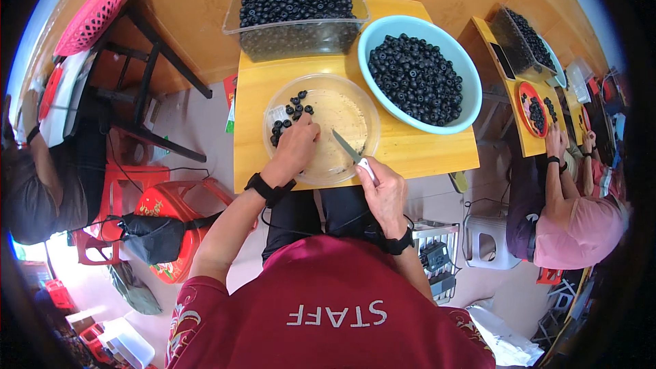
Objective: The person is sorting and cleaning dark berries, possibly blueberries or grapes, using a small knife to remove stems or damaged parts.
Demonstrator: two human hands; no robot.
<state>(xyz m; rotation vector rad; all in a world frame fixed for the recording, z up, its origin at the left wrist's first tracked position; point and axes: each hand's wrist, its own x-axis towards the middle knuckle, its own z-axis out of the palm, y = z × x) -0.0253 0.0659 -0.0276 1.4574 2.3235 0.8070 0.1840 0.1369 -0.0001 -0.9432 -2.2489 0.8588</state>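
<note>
A clear round plastic tub [370, 111] sits on the yellow wooden table [437, 159] in front of me. Inside, at its left, lie several small black bead-like pieces [298, 101]. My left hand [296, 145] reaches over the tub beside these pieces, its fingers drawn together and their tips turned down. Whatever they may pinch is hidden. My right hand [386, 195] grips a small knife [347, 145] by its white handle, just past the tub's near rim. The grey blade slants up and left over the tub, its tip apart from my left fingers.
Behind the tub stands a clear rectangular bin [297, 34] heaped with black pieces. A light-blue basin [471, 106] full of them stands to the right. Farther right, people work at another table [528, 138]. Red stools [164, 212] and a dark chair frame [140, 89] stand left.
</note>
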